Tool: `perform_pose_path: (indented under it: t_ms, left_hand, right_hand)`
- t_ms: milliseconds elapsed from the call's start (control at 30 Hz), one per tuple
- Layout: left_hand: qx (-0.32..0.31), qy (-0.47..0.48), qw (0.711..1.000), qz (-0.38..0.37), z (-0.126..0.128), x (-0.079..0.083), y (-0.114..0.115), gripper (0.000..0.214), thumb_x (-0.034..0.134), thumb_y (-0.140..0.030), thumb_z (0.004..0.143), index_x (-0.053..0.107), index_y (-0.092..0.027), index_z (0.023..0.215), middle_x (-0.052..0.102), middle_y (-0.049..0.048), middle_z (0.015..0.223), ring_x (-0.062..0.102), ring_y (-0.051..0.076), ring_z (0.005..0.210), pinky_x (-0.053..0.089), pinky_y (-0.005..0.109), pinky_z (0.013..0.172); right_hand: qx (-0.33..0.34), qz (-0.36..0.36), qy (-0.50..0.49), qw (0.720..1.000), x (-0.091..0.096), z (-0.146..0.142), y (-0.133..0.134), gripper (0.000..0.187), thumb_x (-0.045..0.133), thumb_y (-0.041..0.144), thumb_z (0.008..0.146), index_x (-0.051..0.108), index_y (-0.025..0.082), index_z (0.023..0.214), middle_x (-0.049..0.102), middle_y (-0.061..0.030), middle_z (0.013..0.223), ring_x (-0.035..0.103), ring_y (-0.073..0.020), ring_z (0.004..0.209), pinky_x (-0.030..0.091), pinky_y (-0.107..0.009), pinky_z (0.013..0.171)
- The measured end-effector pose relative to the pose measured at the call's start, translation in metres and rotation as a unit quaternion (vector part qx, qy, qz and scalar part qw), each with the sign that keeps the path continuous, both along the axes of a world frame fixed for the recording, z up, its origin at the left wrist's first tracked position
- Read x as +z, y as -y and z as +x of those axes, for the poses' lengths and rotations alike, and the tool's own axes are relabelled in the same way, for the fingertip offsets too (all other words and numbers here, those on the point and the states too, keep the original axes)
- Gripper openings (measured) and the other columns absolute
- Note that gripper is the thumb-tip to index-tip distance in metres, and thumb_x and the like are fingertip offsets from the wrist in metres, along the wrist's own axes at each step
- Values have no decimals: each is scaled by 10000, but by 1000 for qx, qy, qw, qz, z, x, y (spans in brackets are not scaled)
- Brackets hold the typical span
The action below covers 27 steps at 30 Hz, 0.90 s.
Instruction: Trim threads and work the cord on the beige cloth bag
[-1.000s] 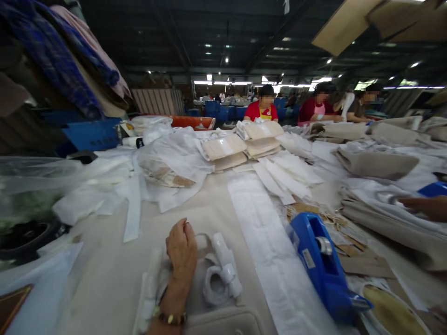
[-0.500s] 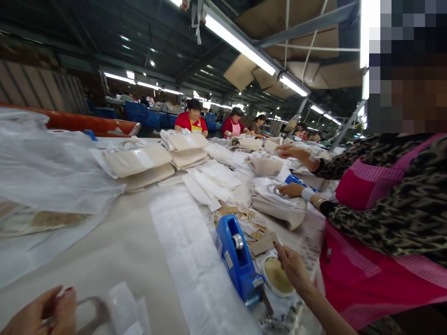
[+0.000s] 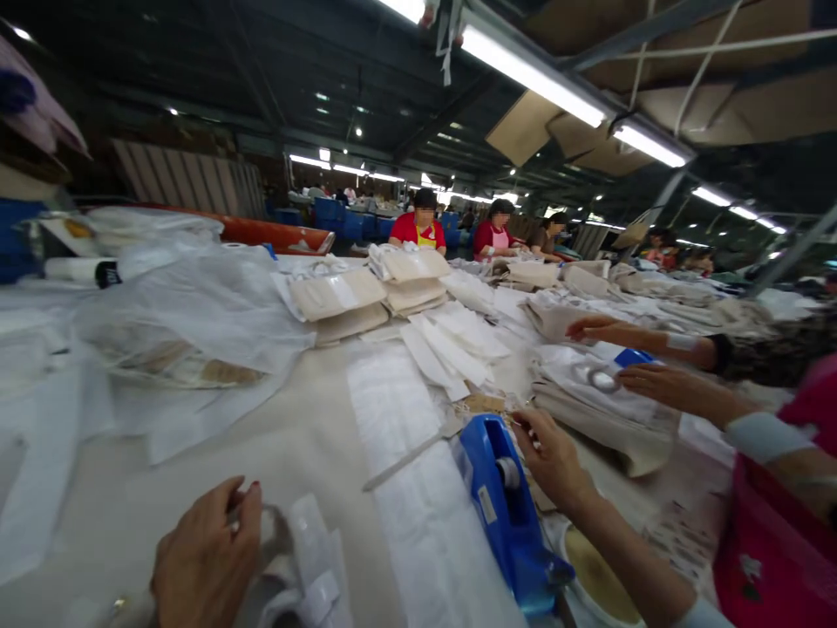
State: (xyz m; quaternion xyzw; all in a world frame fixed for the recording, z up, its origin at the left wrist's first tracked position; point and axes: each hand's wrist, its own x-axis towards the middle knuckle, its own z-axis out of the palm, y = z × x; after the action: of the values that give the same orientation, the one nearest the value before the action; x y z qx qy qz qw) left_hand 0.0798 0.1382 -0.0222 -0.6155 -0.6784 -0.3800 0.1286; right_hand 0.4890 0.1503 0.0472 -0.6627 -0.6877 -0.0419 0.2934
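While your left hand (image 3: 206, 558) is still pinching the grey handle strap with white wrap (image 3: 288, 558) near you, your right hand (image 3: 553, 458) has come up, fingers curling, pulling tape from the blue plastic tape holder (image 3: 506, 515).

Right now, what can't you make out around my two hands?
- Left hand: its palm side faces away in the head view, so what the fingers pinch is hidden.
- White wrapped piece: cut off by the bottom edge.
- Right hand at the blue tape dispenser: fingertips blurred, grip unclear.
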Motion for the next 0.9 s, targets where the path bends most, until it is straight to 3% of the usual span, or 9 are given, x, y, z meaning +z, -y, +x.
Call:
perform_pose_path:
  t_ms: [133,267,400,500,600,667,767,833,900]
  left_hand:
    - [19,-70,997,22,10,12,0,388,289,-380,914,580,-127,870,636,76,741,604,225,662,417,323,587]
    - [28,-48,996,64,16,14,0,358,275,-302,941,584,-127,890,651,81,793,603,226,715,417,335,651]
    - [50,-34,995,75,23,18,2,331,266,-238,960,575,-126,920,642,66,802,592,196,742,416,314,679]
    - [70,-11,993,97,29,24,7,307,296,-247,965,567,-111,920,615,66,773,570,181,728,415,296,690]
    - [30,-14,996,87,36,28,15,390,299,-274,968,550,-158,693,555,23,607,536,147,598,389,268,603]
    - [-1,-25,999,48,41,29,17,470,305,-306,967,491,-187,552,506,0,502,508,134,501,346,280,531]
    - [4,-22,999,-40,43,31,15,438,399,-314,941,528,-183,543,550,9,496,541,149,480,302,295,484]
    - [14,-15,994,-110,43,34,13,378,469,-310,917,574,-176,580,602,26,539,584,176,515,299,288,474]
    - [16,-13,984,-177,42,39,12,356,479,-329,914,611,-171,624,644,47,601,622,208,574,327,280,486]
  right_hand:
    - [151,-128,135,971,19,-59,-26,181,439,187,865,614,211,905,647,-36,904,590,-169,867,426,-277,767]
    - [205,-217,257,919,-8,-107,-54,261,449,-3,758,640,160,829,664,-99,893,602,-207,837,404,-301,693]
    - [203,-226,326,895,-31,-114,-68,264,411,-4,797,634,125,852,669,-148,921,605,-242,886,389,-333,717]
    - [182,-209,352,894,-17,-103,-77,260,396,-13,785,608,132,827,676,-122,837,620,-213,783,344,-294,632]
    - [133,-171,357,909,17,-100,-79,216,348,90,849,560,126,871,654,-115,765,601,-201,652,276,-284,554]
    - [125,-131,340,923,40,-109,-74,213,319,195,892,525,138,899,634,-101,761,595,-203,663,284,-285,562]
    - [167,-81,227,956,64,-138,-54,187,321,273,882,477,177,848,593,-57,696,570,-182,625,316,-278,568]
    - [211,-97,98,968,67,-159,-30,159,324,295,861,440,197,813,563,-27,636,543,-159,560,332,-262,539]
    - [255,-156,-12,954,59,-174,4,149,314,306,863,410,210,801,546,-4,607,536,-140,540,353,-240,521]
